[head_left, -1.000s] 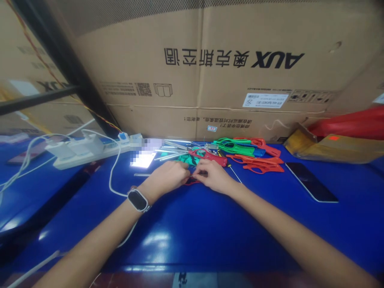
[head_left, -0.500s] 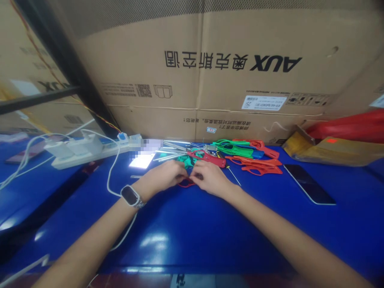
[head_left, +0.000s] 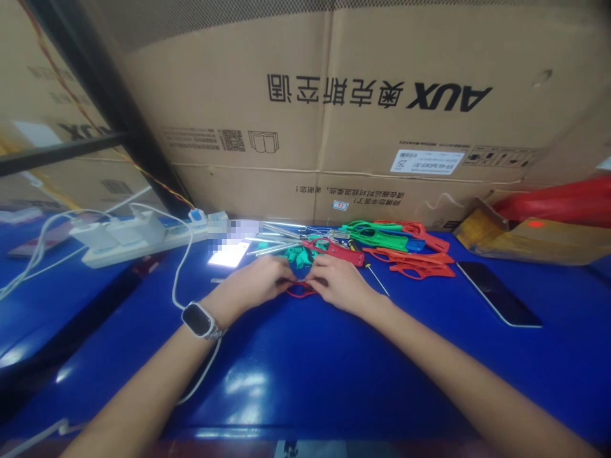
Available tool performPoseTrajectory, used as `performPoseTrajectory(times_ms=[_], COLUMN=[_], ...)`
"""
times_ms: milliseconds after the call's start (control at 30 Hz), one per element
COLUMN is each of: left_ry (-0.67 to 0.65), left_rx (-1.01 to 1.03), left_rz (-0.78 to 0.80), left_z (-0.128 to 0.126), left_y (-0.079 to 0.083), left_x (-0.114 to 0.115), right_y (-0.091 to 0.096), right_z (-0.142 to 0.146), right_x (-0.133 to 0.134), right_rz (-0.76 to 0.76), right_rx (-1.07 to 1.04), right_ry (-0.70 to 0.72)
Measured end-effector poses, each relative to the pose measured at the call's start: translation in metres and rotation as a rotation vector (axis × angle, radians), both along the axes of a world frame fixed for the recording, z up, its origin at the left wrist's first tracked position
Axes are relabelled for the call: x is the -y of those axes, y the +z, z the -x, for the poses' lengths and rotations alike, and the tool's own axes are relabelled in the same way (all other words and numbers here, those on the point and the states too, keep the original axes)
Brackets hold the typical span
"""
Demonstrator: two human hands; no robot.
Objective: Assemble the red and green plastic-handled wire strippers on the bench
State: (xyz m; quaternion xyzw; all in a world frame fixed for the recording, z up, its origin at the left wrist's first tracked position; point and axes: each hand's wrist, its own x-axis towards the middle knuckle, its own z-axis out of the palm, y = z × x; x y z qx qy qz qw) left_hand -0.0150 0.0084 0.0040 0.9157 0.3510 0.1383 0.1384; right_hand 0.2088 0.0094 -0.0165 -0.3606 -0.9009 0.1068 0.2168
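Note:
My left hand (head_left: 262,280), with a watch (head_left: 198,320) on its wrist, is closed with fingertips pinched at a red plastic lighter casing (head_left: 300,292) low over the table. From the other side my right hand (head_left: 341,284) pinches at the same casing, its fingers curled close to the left fingertips. Most of the casing is hidden by the hands; a curved loop shows below them. Just behind lie teal plastic parts (head_left: 298,256), another red casing (head_left: 346,256) and several thin metal tubes (head_left: 274,238).
Green casings (head_left: 377,235) and orange casings (head_left: 420,270) lie right of the hands, near a thin screwdriver (head_left: 377,278). A dark phone (head_left: 499,296) is farther right, a lit phone (head_left: 229,254) left. A power strip (head_left: 119,251) with cables and a large cardboard box (head_left: 358,140) stand behind.
The view has shifted slightly, so the things on the table appear a little farther right. Both hands stay at the red casing, their fingertips barely moved.

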Motion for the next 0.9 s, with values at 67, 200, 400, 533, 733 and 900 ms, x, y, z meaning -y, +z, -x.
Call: performPoseTrajectory(times_ms=[67, 200, 400, 533, 733, 900], left_ry=[-0.004, 0.021, 0.069, 0.077, 0.023, 0.052], left_rx=[0.006, 0.027, 0.073, 0.099, 0.032, -0.076], left_rz=[0.018, 0.020, 0.022, -0.005, -0.011, -0.033], left_z=[0.001, 0.002, 0.002, 0.002, 0.003, 0.001], left_y=[0.001, 0.000, -0.006, -0.008, -0.003, 0.001], left_x=[0.000, 0.000, -0.004, -0.004, 0.004, 0.011], right_y=[0.001, 0.003, 0.004, 0.003, 0.004, 0.008], right_z=[0.000, 0.001, 0.001, 0.001, 0.002, 0.002], right_x=[0.001, 0.002, 0.002, 0.002, 0.002, 0.001], right_rz=[-0.015, -0.026, -0.031, -0.024, -0.036, -0.007], right_rx=[0.024, 0.060, 0.073, 0.035, 0.003, 0.031], right_ry=[-0.005, -0.003, -0.009, -0.011, 0.019, 0.010])
